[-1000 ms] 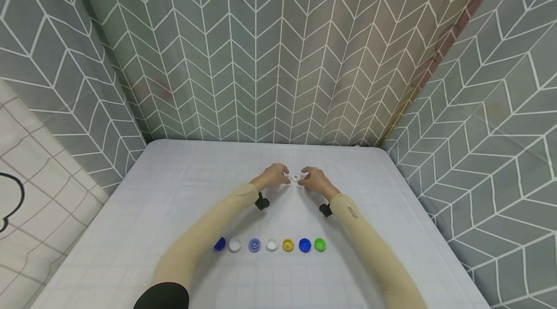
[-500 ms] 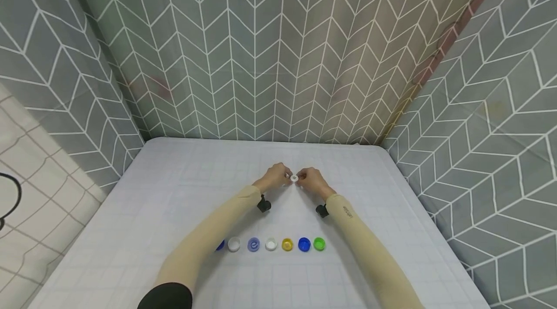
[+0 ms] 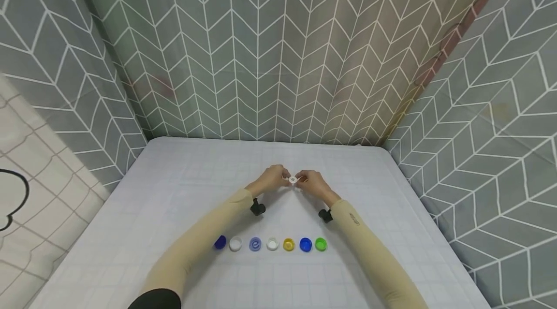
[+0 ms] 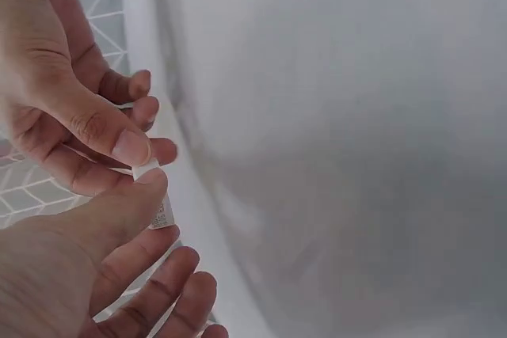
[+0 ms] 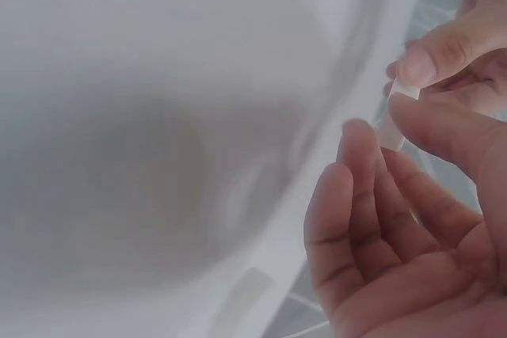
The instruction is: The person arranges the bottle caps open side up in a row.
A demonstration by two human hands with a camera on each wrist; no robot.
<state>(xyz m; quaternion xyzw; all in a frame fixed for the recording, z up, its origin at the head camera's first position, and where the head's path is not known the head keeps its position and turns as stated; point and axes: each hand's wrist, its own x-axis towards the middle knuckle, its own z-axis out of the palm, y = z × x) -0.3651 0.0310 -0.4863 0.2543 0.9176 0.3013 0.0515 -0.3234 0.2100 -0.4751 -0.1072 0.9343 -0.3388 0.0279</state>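
Note:
Over the far middle of the table, both hands hold one small white bottle cap [image 3: 293,180] between them. It shows a greyish middle in the head view. My left hand [image 3: 271,177] pinches one side with thumb and forefinger, and my right hand [image 3: 314,183] pinches the other. Seen edge-on in the left wrist view, the bottle cap [image 4: 163,213] bears small print on its side. The other fingers of the left hand [image 4: 119,251] are loosely bent. In the right wrist view, thumb and fingertips of the right hand [image 5: 420,227] cover part of the cap [image 5: 388,134].
Nearer me, a row of caps lies on the white-covered table [image 3: 196,169]: dark blue [image 3: 220,242], white [image 3: 235,244], light blue [image 3: 255,244], another white [image 3: 272,244], yellow [image 3: 288,244], blue [image 3: 305,244] and green [image 3: 320,244]. The left sleeve borders the dark blue one. Patterned curtains [image 3: 270,57] surround the table.
One second ago the fingers stood apart on either side of the white bottle cap. They have come together and pinched it, and it has shifted slightly left and toward me.

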